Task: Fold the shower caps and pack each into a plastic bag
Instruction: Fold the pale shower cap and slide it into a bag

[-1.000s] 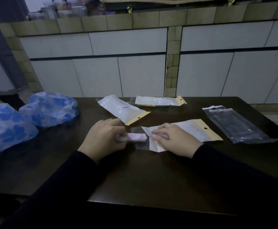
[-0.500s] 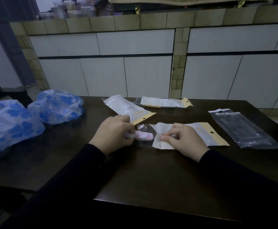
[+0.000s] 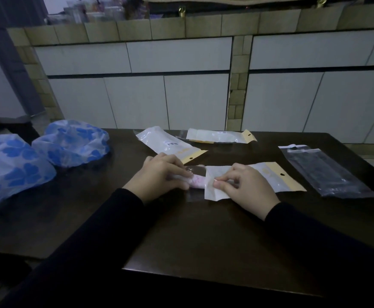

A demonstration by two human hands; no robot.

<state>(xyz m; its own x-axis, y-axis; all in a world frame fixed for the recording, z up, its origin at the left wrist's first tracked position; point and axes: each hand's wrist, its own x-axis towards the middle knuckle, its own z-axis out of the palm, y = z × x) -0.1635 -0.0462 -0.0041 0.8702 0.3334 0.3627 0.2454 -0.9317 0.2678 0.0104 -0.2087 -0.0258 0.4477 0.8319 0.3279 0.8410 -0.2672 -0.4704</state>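
Observation:
A folded pink shower cap lies on the dark table, its right end at the mouth of a white plastic bag with a yellow header. My left hand grips the cap's left end. My right hand pinches the bag's open edge. Two blue flowered shower caps, one nearer and one farther back, lie unfolded at the left. Two white bags, a slanted one and a flat one, rest behind my hands.
A clear dark-looking plastic bag lies at the right of the table. White cabinet doors under a tiled counter stand behind the table. Jars sit on the counter at the upper left.
The pink cap has slid right, its end now at the bag's mouth. My right hand has shifted its pinch on the bag's edge. The view has tilted slightly.

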